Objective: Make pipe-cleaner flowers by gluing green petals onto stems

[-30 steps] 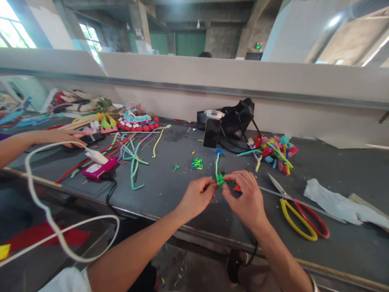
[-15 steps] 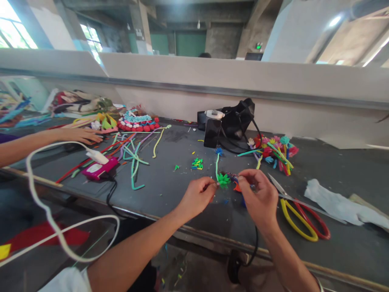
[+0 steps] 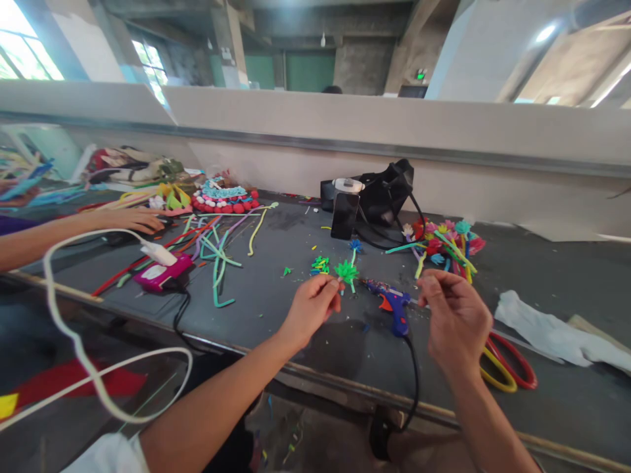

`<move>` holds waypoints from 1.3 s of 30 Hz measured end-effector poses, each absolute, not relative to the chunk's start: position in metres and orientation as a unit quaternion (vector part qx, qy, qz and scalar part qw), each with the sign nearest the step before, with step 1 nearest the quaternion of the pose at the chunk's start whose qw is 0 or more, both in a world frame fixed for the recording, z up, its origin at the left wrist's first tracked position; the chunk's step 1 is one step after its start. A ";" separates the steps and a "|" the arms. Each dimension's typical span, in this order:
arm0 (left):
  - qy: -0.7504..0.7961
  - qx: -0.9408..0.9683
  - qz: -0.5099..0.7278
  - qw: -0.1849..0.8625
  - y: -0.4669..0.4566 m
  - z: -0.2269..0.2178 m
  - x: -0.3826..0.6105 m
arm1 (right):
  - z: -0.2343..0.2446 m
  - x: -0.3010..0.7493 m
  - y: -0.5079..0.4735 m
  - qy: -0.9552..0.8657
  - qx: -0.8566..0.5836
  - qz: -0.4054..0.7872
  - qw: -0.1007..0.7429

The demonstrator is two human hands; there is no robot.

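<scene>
A spiky green pipe-cleaner flower is pinched by its underside between the thumb and fingers of my left hand. My right hand has thumb and forefinger pressed together; whatever they hold, if anything, is too small to make out. Between my hands a blue glue gun with an orange trigger lies on the dark table, its nozzle toward the green flower. Just behind the green flower lies a blue flower on a pale green stem. A small pile of green and yellow pieces is beyond my left hand.
Red-and-yellow-handled scissors lie partly behind my right wrist, near a white glove. Colourful finished flowers sit behind. A phone leans by a black bag. At left are a pink power adapter, pipe cleaners and a co-worker's hand.
My left hand has lifted the green flower slightly up and to the left. My right hand has moved right, away from the flower, uncovering the glue gun and covering part of the scissors.
</scene>
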State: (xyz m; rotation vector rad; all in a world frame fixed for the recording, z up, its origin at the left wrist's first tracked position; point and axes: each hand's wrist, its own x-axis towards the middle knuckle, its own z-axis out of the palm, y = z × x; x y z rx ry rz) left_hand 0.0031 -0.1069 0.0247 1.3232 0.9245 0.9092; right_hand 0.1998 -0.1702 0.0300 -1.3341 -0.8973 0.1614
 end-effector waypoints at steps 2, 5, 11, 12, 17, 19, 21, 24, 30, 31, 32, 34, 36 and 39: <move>0.389 0.542 0.399 0.629 -0.106 0.026 0.003 | 0.030 0.196 -0.175 -0.465 -0.612 0.092 0.633; 0.376 0.521 0.408 0.649 -0.105 0.026 0.002 | 0.025 0.188 -0.179 -0.614 -0.609 0.119 0.487; 0.364 0.489 0.409 0.679 -0.102 0.025 -0.001 | 0.010 0.197 -0.186 -0.764 -0.584 0.086 0.259; 0.362 0.482 0.413 0.683 -0.102 0.025 -0.001 | 0.009 0.204 -0.188 -0.746 -0.619 0.047 0.240; 0.358 0.440 0.421 0.707 -0.100 0.025 0.000 | 0.010 0.244 -0.192 -0.588 -0.783 -0.059 0.191; 0.355 0.428 0.416 0.720 -0.100 0.024 0.002 | 0.002 0.249 -0.187 -0.577 -0.791 -0.013 0.203; 0.349 0.419 0.412 0.730 -0.102 0.025 0.004 | -0.010 0.244 -0.181 -0.579 -0.787 0.004 0.212; 0.347 0.410 0.404 0.740 -0.105 0.028 0.007 | -0.024 0.227 -0.173 -0.570 -0.794 -0.040 0.208; 0.343 0.403 0.391 0.753 -0.107 0.035 0.004 | -0.017 0.222 -0.168 -0.530 -0.816 0.055 0.223; 0.341 0.401 0.391 0.755 -0.106 0.035 0.003 | -0.013 0.226 -0.168 -0.512 -0.813 0.112 0.254; 0.339 0.398 0.392 0.757 -0.106 0.035 0.002 | -0.010 0.230 -0.169 -0.484 -0.803 0.179 0.299; 0.337 0.392 0.391 0.762 -0.104 0.034 0.001 | -0.003 0.237 -0.171 -0.397 -0.753 0.330 0.409; 0.330 0.383 0.386 0.772 -0.103 0.033 0.000 | 0.002 0.241 -0.174 -0.304 -0.671 0.461 0.495; 0.314 0.370 0.378 0.788 -0.102 0.032 0.000 | 0.007 0.237 -0.176 -0.262 -0.553 0.575 0.543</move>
